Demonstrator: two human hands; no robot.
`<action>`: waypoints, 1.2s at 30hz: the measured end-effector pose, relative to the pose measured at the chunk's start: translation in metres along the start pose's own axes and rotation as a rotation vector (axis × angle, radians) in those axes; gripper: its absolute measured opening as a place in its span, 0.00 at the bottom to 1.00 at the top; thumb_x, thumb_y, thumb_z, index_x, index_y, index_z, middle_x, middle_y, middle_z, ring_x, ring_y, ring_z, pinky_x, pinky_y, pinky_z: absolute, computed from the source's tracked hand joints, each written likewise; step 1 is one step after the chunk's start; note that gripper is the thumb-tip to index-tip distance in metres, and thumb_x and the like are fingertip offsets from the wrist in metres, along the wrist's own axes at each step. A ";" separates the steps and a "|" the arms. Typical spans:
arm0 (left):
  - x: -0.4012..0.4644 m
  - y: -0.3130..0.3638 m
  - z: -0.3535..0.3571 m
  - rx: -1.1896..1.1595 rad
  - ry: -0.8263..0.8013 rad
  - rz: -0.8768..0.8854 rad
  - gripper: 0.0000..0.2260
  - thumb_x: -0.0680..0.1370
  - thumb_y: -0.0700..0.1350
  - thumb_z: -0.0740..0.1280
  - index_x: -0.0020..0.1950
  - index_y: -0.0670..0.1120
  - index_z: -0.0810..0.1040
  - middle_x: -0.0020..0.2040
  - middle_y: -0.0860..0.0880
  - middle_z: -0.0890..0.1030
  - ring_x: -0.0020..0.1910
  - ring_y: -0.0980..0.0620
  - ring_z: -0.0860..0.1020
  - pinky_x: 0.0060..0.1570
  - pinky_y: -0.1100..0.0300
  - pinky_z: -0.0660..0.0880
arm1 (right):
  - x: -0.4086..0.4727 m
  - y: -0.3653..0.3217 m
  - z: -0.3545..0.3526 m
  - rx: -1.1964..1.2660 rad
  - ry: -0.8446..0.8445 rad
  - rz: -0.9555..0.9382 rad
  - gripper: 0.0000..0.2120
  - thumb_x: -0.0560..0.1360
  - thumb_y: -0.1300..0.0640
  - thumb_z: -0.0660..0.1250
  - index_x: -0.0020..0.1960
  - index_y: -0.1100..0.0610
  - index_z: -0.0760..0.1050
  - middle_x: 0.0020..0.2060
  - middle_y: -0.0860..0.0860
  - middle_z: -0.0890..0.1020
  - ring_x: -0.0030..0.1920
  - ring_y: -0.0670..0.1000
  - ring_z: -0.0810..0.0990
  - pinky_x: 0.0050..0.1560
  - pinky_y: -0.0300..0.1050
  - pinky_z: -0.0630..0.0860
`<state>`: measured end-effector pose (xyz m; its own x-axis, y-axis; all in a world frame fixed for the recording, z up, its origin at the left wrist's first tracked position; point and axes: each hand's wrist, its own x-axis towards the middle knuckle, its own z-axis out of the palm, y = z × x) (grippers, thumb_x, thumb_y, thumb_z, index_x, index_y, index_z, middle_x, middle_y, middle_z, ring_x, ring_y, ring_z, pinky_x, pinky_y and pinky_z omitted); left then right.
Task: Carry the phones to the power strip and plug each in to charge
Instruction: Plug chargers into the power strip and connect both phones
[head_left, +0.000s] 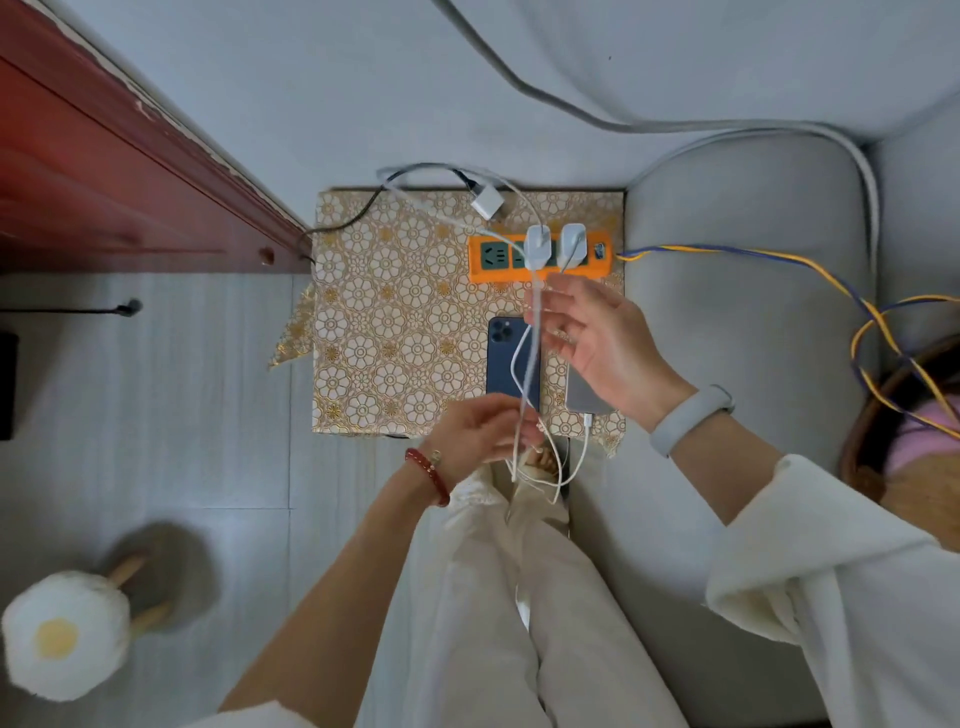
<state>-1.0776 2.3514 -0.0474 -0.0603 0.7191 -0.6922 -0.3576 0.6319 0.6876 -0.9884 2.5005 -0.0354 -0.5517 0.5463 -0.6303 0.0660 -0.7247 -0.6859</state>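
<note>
A left hand (475, 431) pinches the lower run of a white cable (531, 332) while the right hand (587, 338), just beyond it, holds the upper run between thumb and fingertips, drawing it taut. Beneath both hands, 2 phones lie on the worktop (374, 322): a blue phone (506, 358) still unplugged and a grey phone (584, 397) already cabled. Beyond the right hand sits the orange strip (537, 257) with 2 chargers. Best practice, likely: untangle the loop, then feed the free plug squarely into the blue phone.
</note>
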 end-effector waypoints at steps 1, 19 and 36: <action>-0.001 0.005 -0.003 -0.142 0.047 0.004 0.10 0.78 0.37 0.57 0.44 0.45 0.76 0.37 0.49 0.83 0.40 0.53 0.83 0.44 0.58 0.80 | -0.002 0.006 -0.001 -0.075 -0.008 0.041 0.11 0.78 0.57 0.56 0.55 0.58 0.74 0.47 0.53 0.83 0.44 0.50 0.82 0.42 0.42 0.77; -0.001 -0.039 -0.068 0.357 0.727 -0.214 0.13 0.79 0.39 0.53 0.54 0.39 0.76 0.35 0.47 0.76 0.27 0.53 0.69 0.28 0.63 0.66 | -0.023 0.037 -0.075 -1.321 0.389 -0.191 0.09 0.74 0.57 0.62 0.47 0.61 0.78 0.42 0.58 0.80 0.44 0.59 0.77 0.39 0.43 0.68; -0.002 -0.065 -0.063 0.560 0.453 -0.456 0.10 0.75 0.47 0.58 0.43 0.44 0.77 0.49 0.39 0.81 0.49 0.41 0.79 0.54 0.49 0.77 | 0.002 0.008 0.012 -1.363 -0.041 -0.795 0.14 0.78 0.64 0.56 0.62 0.63 0.70 0.48 0.60 0.81 0.43 0.55 0.80 0.43 0.43 0.78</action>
<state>-1.1129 2.2907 -0.1049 -0.4323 0.2499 -0.8664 0.0690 0.9672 0.2445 -0.9993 2.4910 -0.0374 -0.8281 0.5598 0.0303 0.4159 0.6496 -0.6364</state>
